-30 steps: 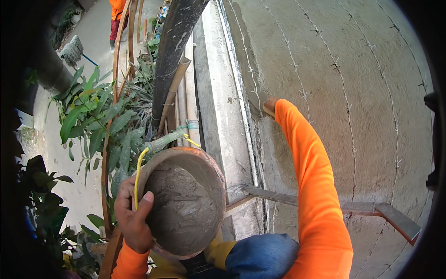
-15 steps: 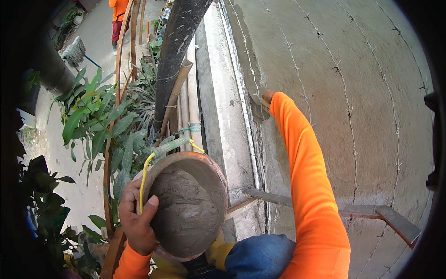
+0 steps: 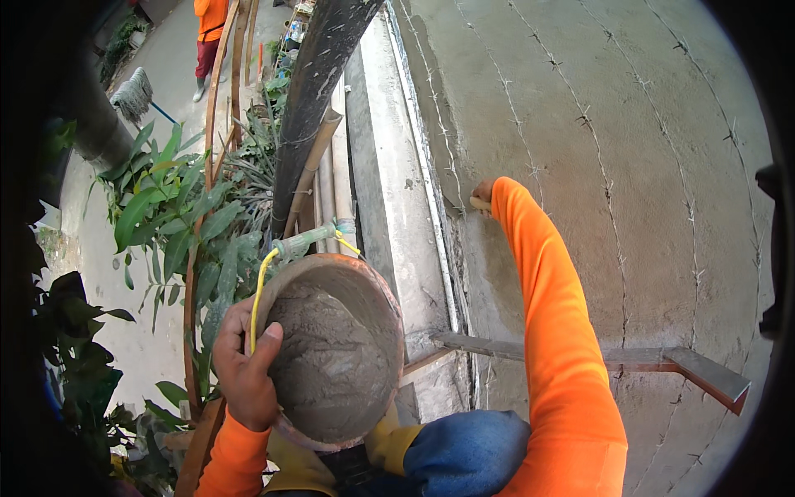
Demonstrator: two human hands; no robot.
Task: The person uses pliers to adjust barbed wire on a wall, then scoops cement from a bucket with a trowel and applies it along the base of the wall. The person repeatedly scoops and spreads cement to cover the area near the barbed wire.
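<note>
The left hand (image 3: 248, 364) was clamped on the left rim of the bucket (image 3: 378, 298), which held grey mortar (image 3: 327, 373). Beyond the bucket and to its right, the right hand (image 3: 486, 191) was closed around a pale handle (image 3: 478, 203) by the plastered wall (image 3: 654, 273), while leafy plants (image 3: 170, 207) grew left of the bucket.

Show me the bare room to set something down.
A narrow stretch of pale ledge shows bare between the gray strip and white pipe. Plastered wall shows between barbed-wire strands, but the barbs could snag. Pavement shows between the leafy plant and dark foliage. Crowded: where plant, bamboo poles and dark post bunch beyond the bucket.
</note>
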